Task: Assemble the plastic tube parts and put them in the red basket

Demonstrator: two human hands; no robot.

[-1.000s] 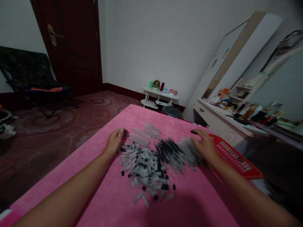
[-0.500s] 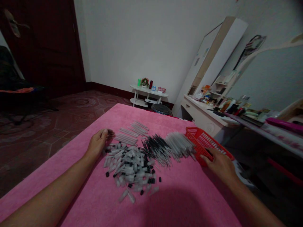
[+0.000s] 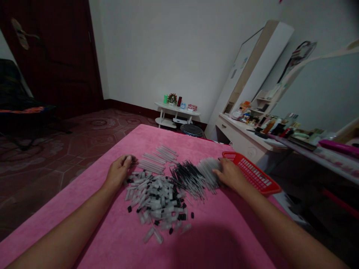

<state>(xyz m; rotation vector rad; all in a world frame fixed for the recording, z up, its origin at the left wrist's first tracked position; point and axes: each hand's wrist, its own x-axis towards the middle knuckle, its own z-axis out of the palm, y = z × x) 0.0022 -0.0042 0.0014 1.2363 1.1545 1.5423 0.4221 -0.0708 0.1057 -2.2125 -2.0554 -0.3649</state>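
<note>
My left hand (image 3: pixel 119 171) rests on its side on the pink cloth (image 3: pixel 117 231), left of a few neat rows of thin grey rods (image 3: pixel 151 164). Its fingers are loosely bent, dim at the tips, and no held item shows. My right hand (image 3: pixel 231 175) reaches over a bundle of pale translucent tubes (image 3: pixel 208 170), thumb and forefinger apart at the bundle's right edge. Beside that bundle lie dark-tipped thin refills (image 3: pixel 187 179). A heap of short clear plastic caps (image 3: pixel 157 201) mixed with small black pieces spreads out nearest me.
A red plastic basket (image 3: pixel 254 173) stands at the table's right edge, just behind my right hand. Beyond it is a white dressing table (image 3: pixel 244 130) crowded with bottles. A low white stand (image 3: pixel 168 106) and a round black-topped stool (image 3: pixel 192 130) are at the far wall.
My right hand has let go of the red basket and moved left onto the translucent tubes. The basket has shifted slightly right. My left hand stays in nearly the same place.
</note>
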